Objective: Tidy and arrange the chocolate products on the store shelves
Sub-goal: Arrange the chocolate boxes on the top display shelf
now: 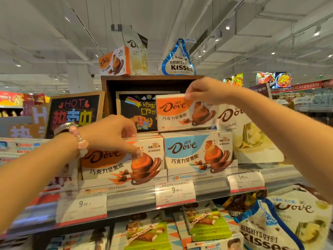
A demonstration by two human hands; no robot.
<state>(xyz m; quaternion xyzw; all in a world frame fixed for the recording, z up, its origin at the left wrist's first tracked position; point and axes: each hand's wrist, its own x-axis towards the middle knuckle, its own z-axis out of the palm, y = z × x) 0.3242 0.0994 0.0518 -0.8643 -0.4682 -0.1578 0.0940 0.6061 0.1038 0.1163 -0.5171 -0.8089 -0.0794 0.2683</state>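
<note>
The price tags (175, 193) carry small print too blurred to read. The picture's bottom edge cuts off the Kisses bag (266, 230).

An orange Dove box (182, 112) stands upright atop the blue Dove box (196, 154). Another orange Dove carton (122, 159), slightly blurred, sits just left, seemingly touching it.
</note>
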